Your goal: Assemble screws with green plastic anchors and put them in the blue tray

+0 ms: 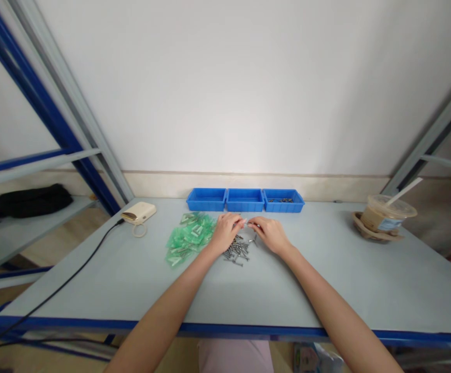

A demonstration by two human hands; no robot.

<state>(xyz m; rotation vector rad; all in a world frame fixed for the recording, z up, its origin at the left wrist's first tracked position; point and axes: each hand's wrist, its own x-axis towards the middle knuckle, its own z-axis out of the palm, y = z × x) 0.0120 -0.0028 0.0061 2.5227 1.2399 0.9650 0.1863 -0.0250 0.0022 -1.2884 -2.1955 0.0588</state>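
My left hand (227, 231) is closed in a pinch above the left side of a pile of metal screws (237, 253). What its fingers hold, if anything, is too small to make out. Facing it, my right hand (271, 233) pinches a thin dark screw (249, 224) whose end points toward the left fingertips. One loose screw (253, 240) lies just under the right fingers. Left of the pile, a heap of small green plastic bags (190, 239) with white labels is spread out, partly behind my left wrist.
Along the wall stand three blue bins; the right bin (283, 207) contains small metal pieces, while the left bin (206, 206) and middle bin (244, 206) show bare floors. A cream device (140, 211) with a black cable lies left. A drink cup (384, 213) sits in a cardboard holder at right.
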